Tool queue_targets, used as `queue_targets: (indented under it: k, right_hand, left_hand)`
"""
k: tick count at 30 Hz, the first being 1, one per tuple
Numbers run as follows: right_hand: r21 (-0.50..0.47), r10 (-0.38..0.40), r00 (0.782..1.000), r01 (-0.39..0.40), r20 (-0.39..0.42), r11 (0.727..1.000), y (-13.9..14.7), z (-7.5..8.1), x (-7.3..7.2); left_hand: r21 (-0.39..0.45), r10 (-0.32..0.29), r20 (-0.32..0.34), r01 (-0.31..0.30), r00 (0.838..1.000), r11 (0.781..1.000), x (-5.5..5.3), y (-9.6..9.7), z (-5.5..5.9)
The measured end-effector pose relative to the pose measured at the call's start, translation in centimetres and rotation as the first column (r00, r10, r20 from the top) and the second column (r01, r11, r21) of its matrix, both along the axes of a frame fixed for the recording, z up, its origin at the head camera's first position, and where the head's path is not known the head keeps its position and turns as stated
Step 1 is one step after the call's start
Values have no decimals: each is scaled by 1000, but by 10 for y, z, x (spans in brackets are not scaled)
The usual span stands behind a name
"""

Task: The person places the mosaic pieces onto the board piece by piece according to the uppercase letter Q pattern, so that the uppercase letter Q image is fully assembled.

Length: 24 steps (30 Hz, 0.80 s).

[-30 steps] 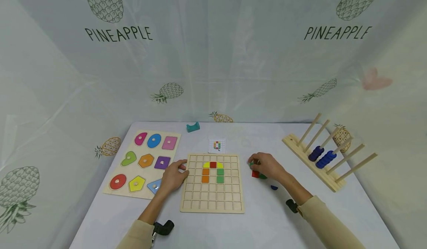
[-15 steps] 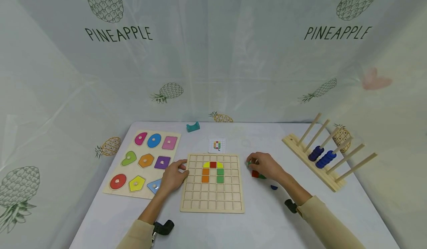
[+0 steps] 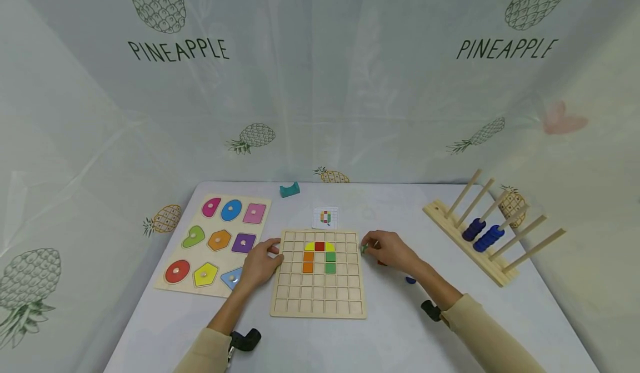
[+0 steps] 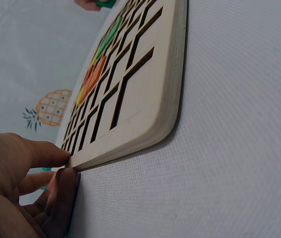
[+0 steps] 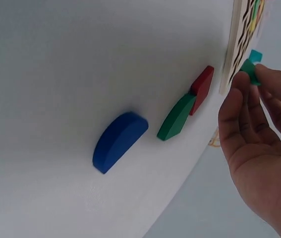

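Note:
A wooden grid board (image 3: pixel 318 301) lies in the middle of the table, with yellow, red, orange and green pieces set in its upper cells. My left hand (image 3: pixel 260 264) touches the board's left edge with thumb and fingertips; the left wrist view shows them at its corner. Just off the board's right edge, my right hand (image 3: pixel 392 249) pinches a small green block (image 5: pixel 250 72) between thumb and fingers. Below that hand, in the right wrist view, lie a red square piece (image 5: pixel 202 89), a green curved piece (image 5: pixel 177 118) touching it, and a blue curved piece (image 5: pixel 119 141).
A pattern card (image 3: pixel 325 218) lies behind the board. Left of it is a knobbed shape puzzle (image 3: pixel 227 253), close to my left hand. A wooden peg rack (image 3: pixel 470 245) with blue beads stands at the right. A teal block (image 3: pixel 289 190) sits near the back edge.
My right hand has moved left with the green block, from above the loose pieces to beside the board's edge. The left hand has stayed in place.

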State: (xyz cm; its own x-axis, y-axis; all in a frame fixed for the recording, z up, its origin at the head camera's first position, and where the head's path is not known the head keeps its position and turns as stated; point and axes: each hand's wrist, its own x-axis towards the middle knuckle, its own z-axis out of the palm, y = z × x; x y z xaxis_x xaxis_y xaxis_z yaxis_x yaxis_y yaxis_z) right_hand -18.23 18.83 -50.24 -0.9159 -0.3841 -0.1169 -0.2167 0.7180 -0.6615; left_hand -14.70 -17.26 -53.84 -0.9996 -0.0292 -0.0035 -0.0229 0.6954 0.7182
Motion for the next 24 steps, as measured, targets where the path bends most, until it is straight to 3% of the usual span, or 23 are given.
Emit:
queue_targets:
  k: [9, 24]
  right_hand:
    - [-14, 66, 996, -67, -56, 998, -11, -1, 4]
    - [-83, 135, 989, -139, -54, 987, -30, -1, 10]
  left_hand:
    - [-8, 2, -6, -2, 1000, 1000, 1, 0, 1]
    - [-12, 9, -7, -9, 1000, 1000, 0, -1, -4]
